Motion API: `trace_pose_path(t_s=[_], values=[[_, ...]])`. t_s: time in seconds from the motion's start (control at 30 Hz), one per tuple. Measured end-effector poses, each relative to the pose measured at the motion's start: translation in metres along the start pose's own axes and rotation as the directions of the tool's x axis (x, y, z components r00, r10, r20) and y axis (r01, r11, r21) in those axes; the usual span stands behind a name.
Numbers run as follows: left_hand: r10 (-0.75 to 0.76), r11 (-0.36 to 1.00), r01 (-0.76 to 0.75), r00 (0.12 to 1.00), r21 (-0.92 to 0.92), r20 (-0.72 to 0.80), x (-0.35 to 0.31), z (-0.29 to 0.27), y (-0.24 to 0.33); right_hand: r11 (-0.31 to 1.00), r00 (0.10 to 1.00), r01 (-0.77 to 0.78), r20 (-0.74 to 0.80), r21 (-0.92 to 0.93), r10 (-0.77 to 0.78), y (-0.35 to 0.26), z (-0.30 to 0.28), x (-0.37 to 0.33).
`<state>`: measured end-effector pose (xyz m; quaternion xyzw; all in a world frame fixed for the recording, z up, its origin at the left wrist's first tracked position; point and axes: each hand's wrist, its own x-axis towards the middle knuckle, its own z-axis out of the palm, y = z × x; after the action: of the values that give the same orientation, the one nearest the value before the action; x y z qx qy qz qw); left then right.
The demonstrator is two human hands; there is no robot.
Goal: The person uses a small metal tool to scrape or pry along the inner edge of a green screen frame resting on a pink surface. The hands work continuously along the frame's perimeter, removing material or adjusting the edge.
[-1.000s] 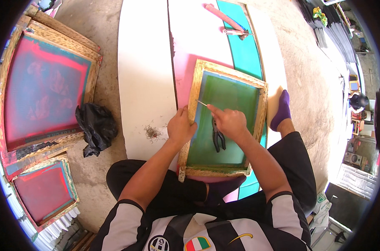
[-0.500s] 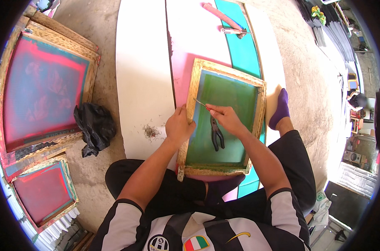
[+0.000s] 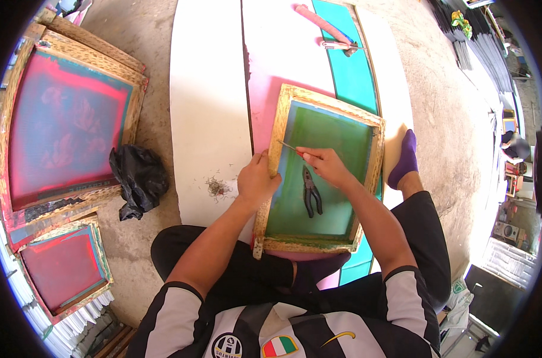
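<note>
A wooden screen-printing frame (image 3: pixel 336 102) with green mesh lies across my crossed legs and the boards. My left hand (image 3: pixel 258 181) is closed around its left rail. In my right hand (image 3: pixel 326 166) is a thin screwdriver (image 3: pixel 290 147) with a red handle, its shaft pointing left and its tip at the inner side of that rail. Pliers (image 3: pixel 311 194) with dark handles rest on the mesh just below my right hand. Left of the frame, a small heap of bits that look like staples (image 3: pixel 216 188) sits on a white board.
At the far end of the boards lie a hammer (image 3: pixel 324 25) with a pinkish handle and a white-and-red-handled tool (image 3: pixel 336 45). To the left are a large pink-and-blue screen (image 3: pixel 68 119), a smaller red screen (image 3: pixel 62 271) and a black plastic bag (image 3: pixel 138 179). My purple-socked foot (image 3: pixel 404 158) is right of the frame.
The whole view has shifted slightly. My right hand and the screwdriver have moved only a little, with the shaft still at the left rail. My left hand keeps its hold.
</note>
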<state>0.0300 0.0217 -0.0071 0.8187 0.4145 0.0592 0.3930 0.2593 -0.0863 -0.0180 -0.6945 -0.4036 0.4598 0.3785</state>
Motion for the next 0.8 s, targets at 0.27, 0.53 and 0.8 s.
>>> trace_pose_path(t_s=[0.27, 0.53, 0.8], values=[[-0.002, 1.0, 0.002, 1.0, -0.028, 0.011, -0.001, -0.003, -0.004, 0.982, 0.985, -0.152, 0.066, -0.109, 0.16, -0.041, -0.006, 0.001], [-0.011, 1.0, 0.01, 1.0, 0.025, 0.019, -0.001, -0.002, -0.003, 0.852, 0.988, 0.012, -0.128, -0.523, -0.092, -0.054, 0.003, -0.027], [-0.003, 1.0, 0.003, 1.0, -0.028, -0.005, -0.001, -0.003, -0.003, 0.78, 0.977, 0.036, -0.141, -0.624, -0.158, -0.062, 0.005, -0.029]])
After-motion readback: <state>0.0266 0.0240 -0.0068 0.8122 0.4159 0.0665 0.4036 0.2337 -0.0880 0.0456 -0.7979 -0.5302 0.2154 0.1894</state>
